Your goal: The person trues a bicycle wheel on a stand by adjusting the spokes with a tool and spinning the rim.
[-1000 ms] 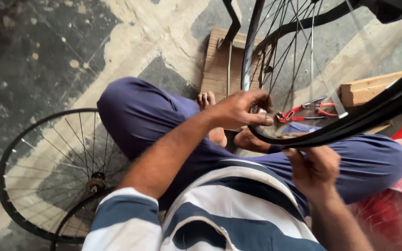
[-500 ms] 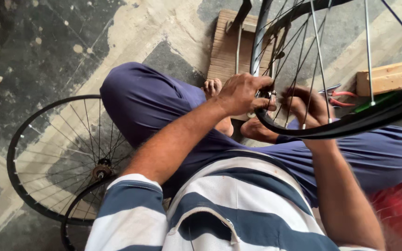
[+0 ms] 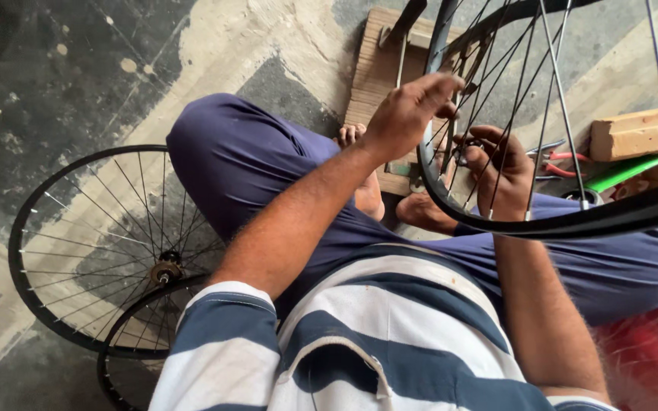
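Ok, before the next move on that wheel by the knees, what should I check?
1. Left hand on the wheel rim: ok, fingers rest on it.
2. Right hand among the spokes: ok.
3. What the right fingers pinch: cannot tell.
4. Wheel upright, off the lap: ok.
5. Pliers near on the floor: ok.
6. Spare wheel apart, flat at the left: ok.
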